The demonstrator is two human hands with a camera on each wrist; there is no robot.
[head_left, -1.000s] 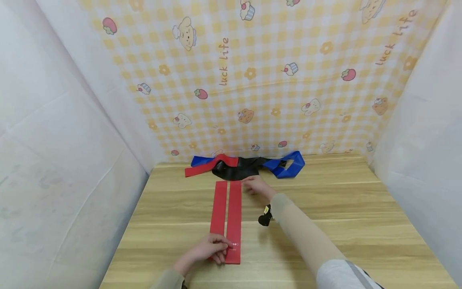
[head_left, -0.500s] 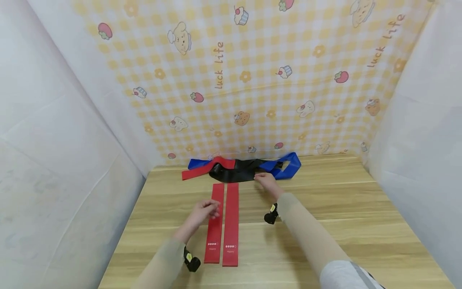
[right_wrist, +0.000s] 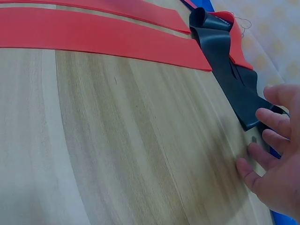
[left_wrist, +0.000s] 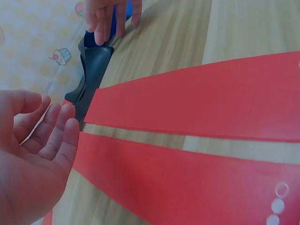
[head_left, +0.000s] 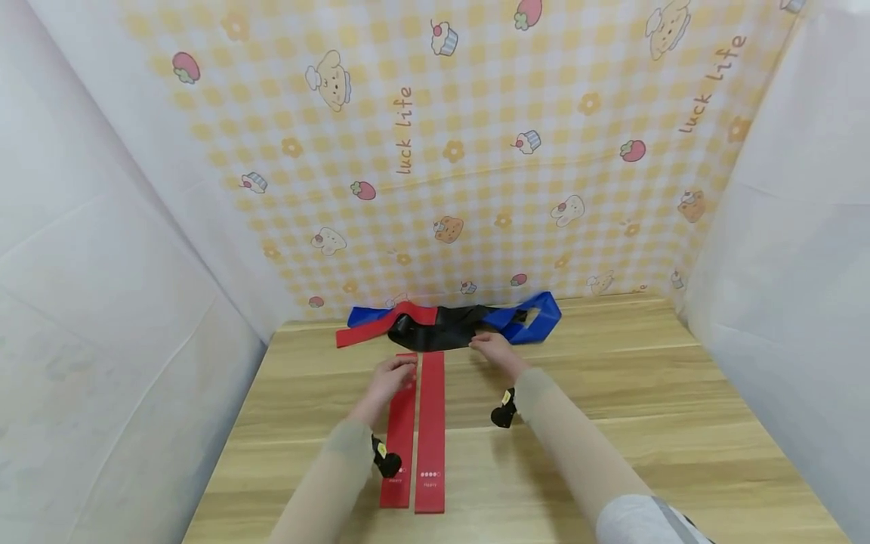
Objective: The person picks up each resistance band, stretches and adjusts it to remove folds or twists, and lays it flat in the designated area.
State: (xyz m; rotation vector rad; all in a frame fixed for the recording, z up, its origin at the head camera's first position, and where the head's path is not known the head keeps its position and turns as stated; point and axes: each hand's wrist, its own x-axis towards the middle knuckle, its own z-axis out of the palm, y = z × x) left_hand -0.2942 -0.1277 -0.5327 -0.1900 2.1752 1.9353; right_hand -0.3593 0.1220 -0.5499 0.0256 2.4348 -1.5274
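Observation:
Two flat red resistance bands lie side by side on the table, the left band (head_left: 402, 419) and the right band (head_left: 431, 423), with white dots and small print at their near ends. My left hand (head_left: 389, 381) hovers over the left band's far end, fingers loosely bent; in the left wrist view, the left hand (left_wrist: 37, 150) holds nothing. Just right of the bands' far ends, my right hand (head_left: 496, 352) is at the near edge of a black band (head_left: 442, 334). In the right wrist view, the right hand's fingers (right_wrist: 276, 123) are spread and loosely bent, gripping nothing.
Behind the two red bands, a loose pile runs along the wall: the black band, another red band (head_left: 360, 332) and blue bands (head_left: 544, 326). A checked cloth (head_left: 476, 189) hangs at the back. White sheets (head_left: 102, 302) flank the wooden table (head_left: 612, 393).
My left hand has left the bands' near ends and moved forward to the left band's far end. My right hand has shifted right, from the right band's far end to beside the black band.

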